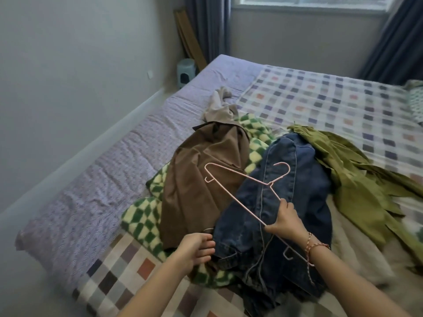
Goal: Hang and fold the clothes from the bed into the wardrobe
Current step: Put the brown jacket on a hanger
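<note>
At the bed (103, 179), my right hand (286, 221) pinches a pink wire hanger (238, 197) where its sloping shoulder meets the long bar, hook pointing to 1 o'clock, above the heap of clothes yet to be put away. My left hand (196, 248) curls its fingers round the near left edge of the blue denim garment (302, 184), which lies crumpled at the centre of the pile. A brown jacket (201, 179) lies touching it at 10 o'clock, an olive-green garment (357, 179) spreads away at 2 o'clock, and a beige garment (217, 106) sits beyond at 11 o'clock. A green-and-cream checked fleece (142, 216) lies under them all. The wardrobe is out of view.

I judge the denim the heaviest piece here: thick, stiff at the seams, unlikely to slip, and best lifted by its waistband or collar with a full grip, not a pinch. The thin hanger looks light and springy and may sag under that weight. The brown and olive pieces look lighter and limper, suited to hanging from the shoulders.
</note>
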